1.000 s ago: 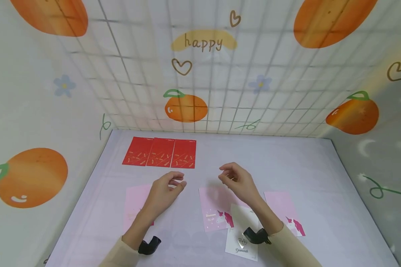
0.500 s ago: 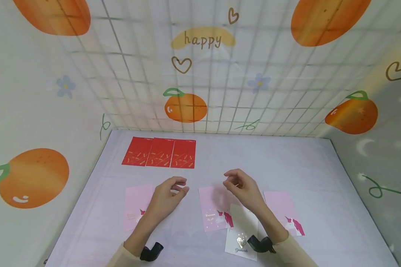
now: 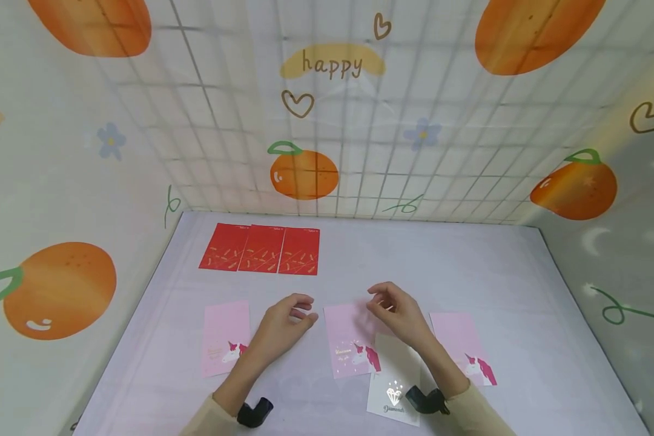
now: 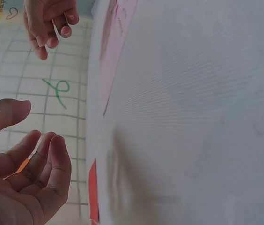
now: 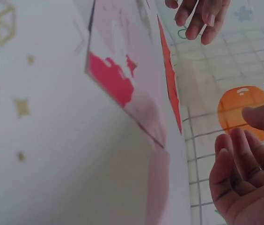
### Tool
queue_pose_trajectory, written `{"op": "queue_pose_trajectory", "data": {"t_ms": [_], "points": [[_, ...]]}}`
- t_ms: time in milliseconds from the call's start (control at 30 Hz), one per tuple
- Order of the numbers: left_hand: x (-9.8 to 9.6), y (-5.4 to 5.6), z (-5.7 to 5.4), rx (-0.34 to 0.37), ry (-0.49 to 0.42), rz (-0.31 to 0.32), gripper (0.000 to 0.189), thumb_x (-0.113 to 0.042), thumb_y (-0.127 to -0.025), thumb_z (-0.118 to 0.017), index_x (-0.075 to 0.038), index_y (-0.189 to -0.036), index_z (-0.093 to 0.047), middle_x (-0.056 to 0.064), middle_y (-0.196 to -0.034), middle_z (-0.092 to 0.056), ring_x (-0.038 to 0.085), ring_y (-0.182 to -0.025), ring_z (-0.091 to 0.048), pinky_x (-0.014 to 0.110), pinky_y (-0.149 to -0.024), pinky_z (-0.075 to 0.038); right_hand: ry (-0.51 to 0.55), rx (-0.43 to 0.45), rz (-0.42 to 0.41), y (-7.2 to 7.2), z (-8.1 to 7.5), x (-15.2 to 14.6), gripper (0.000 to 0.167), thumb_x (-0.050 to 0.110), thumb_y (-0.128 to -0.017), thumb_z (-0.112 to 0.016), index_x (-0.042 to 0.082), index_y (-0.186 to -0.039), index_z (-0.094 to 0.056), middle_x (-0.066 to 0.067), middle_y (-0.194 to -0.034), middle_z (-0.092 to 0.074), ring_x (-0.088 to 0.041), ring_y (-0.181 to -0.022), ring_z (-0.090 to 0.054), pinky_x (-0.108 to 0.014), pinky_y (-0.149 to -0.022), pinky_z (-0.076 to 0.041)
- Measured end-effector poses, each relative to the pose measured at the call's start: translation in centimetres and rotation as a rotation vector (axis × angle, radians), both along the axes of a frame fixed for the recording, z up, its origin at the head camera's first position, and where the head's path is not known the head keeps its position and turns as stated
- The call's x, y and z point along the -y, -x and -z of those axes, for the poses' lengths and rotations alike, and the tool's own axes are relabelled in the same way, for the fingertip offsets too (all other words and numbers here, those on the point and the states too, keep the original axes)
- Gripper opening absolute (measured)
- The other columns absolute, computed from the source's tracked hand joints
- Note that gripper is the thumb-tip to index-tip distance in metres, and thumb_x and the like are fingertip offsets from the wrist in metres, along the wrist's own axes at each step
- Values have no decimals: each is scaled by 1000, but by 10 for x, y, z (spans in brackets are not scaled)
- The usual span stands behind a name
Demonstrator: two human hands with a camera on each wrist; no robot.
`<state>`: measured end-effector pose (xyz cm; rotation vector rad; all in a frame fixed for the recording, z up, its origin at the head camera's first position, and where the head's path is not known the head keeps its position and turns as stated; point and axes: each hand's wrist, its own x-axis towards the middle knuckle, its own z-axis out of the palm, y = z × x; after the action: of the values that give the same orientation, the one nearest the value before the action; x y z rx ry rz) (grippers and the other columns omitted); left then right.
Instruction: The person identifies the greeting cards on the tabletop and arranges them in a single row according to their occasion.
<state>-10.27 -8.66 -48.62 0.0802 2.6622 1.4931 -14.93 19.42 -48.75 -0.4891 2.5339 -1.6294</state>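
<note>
My left hand (image 3: 286, 327) hovers above the table between two pink unicorn cards, its fingers loosely curled with nothing in them. Over the far edge of the middle pink card (image 3: 349, 330) hangs my right hand (image 3: 403, 315), also holding nothing; the left wrist view shows its relaxed fingers apart from the thumb. The left pink card (image 3: 223, 330) is partly covered by my left forearm. A white card marked with a diamond (image 3: 389, 375) overlaps the middle pink card's lower corner. To the right lies another pink card (image 3: 460, 339), partly behind my right forearm.
Three red cards with gold marks (image 3: 261, 248) lie side by side at the table's far left. The white tabletop (image 3: 441, 260) meets a back wall cloth (image 3: 349, 133) printed with oranges and a grid. Side walls rise at left and right.
My left hand has shifted right and slightly nearer, uncovering more of the left pink card. My right hand has moved a little right and nearer. The cards stay in place.
</note>
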Motion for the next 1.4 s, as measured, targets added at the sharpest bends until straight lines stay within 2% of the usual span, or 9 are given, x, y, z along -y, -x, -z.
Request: {"op": "queue_pose_trajectory", "data": {"t_ms": [167,300,500,800,967,1200,1400], "points": [[-4,3,6,31,4,19,37,-28,-92,-74,-12,-124,-64,3,-113,-68,17,-97,-66,32,-78,-58,-13,48,12,1,6,-1,28,7,-91,-74,3,-116,-64,-7,-88,-66,-25,-76,-63,-27,-65,-51],[-6,7,12,54,0,44,40,-30,-92,-74,-10,-125,-63,6,-113,-67,19,-97,-66,35,-79,-58,-33,98,8,2,10,-2,30,5,-91,-73,2,-118,-62,-9,-90,-66,-26,-80,-64,-28,-67,-51],[-7,14,20,80,27,92,42,-29,-91,-75,-10,-126,-62,7,-113,-67,20,-98,-66,38,-81,-58,-77,135,-14,9,29,-6,32,13,-89,-76,8,-118,-63,-1,-92,-66,-18,-83,-63,-31,-71,-52],[-11,24,27,113,98,128,43,-30,-90,-75,-11,-127,-62,5,-110,-66,18,-94,-64,35,-78,-57,-151,174,-71,15,34,-3,33,11,-89,-75,9,-119,-63,1,-86,-63,-16,-79,-61,-28,-65,-52],[-15,27,28,110,151,145,45,-29,-89,-77,-10,-126,-62,4,-106,-63,17,-91,-61,33,-75,-56,-185,162,-112,18,36,-2,34,9,-88,-75,8,-119,-61,1,-82,-61,-16,-72,-56,-27,-58,-49],[-19,28,28,84,242,163,45,-26,-87,-78,-11,-126,-63,4,-101,-60,18,-86,-59,33,-69,-53,-220,107,-151,20,38,0,36,4,-86,-75,5,-118,-60,1,-82,-59,-17,-71,-54,-28,-58,-49],[-22,29,29,75,298,156,43,-24,-85,-80,-13,-123,-63,4,-99,-59,17,-84,-57,32,-66,-52,-250,106,-153,22,38,2,35,3,-85,-75,5,-117,-61,1,-82,-58,-16,-70,-54,-28,-58,-49]]}}
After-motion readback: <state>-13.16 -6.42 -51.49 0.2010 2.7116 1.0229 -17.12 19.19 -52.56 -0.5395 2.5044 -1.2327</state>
